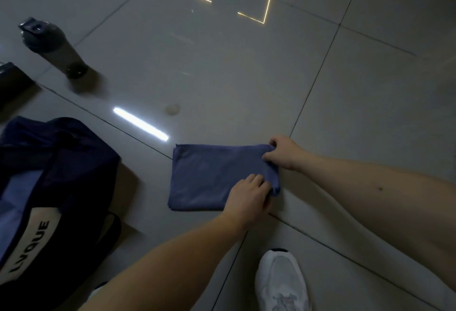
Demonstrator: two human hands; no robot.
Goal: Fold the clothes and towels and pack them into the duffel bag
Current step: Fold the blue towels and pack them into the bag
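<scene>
The right hand (pixel 283 153) is pinching the far right corner of the folded blue towel (pixel 209 177); the left hand (pixel 248 198) is gripping its near right edge. The towel is lying on the floor (pixel 246 76), right of the duffel bag (pixel 56 162).

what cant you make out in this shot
Head view only:
- duffel bag: cut off by the left edge; its inside is too dark to read.
- dark object behind it: cropped by the same edge, unidentifiable.
- bottle: blurred, contents unclear.
- towel: number of layers unclear; left hand and right hand cover its right edge.
</scene>
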